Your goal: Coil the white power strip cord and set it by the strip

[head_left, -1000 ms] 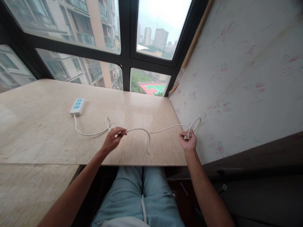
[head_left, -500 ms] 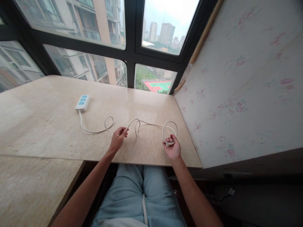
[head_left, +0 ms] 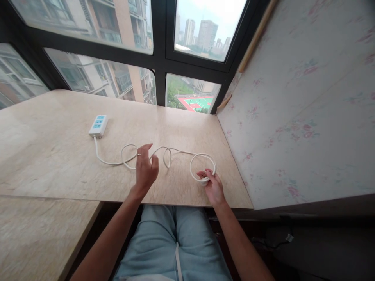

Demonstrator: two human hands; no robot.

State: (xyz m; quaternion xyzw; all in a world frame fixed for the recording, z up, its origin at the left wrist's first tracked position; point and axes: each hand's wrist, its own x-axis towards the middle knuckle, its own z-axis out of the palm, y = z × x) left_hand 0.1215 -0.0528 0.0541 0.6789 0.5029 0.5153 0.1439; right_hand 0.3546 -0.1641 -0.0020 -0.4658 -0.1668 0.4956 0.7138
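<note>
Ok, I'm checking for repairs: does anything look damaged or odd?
Beside the window frame, the wooden trim stops short of the sill; below it a brownish flap juts near the wallpaper, as if peeling. The power strip and visible cord look intact.

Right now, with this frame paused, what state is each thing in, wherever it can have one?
Left hand: open, in front of part of the white cord in this view.
Right hand: grip closed on a loop of the white cord.
White cord: loosely looped, attached to the power strip.
Power strip: sockets facing up, no plugs visible in them.
Window: looks shut.
</note>
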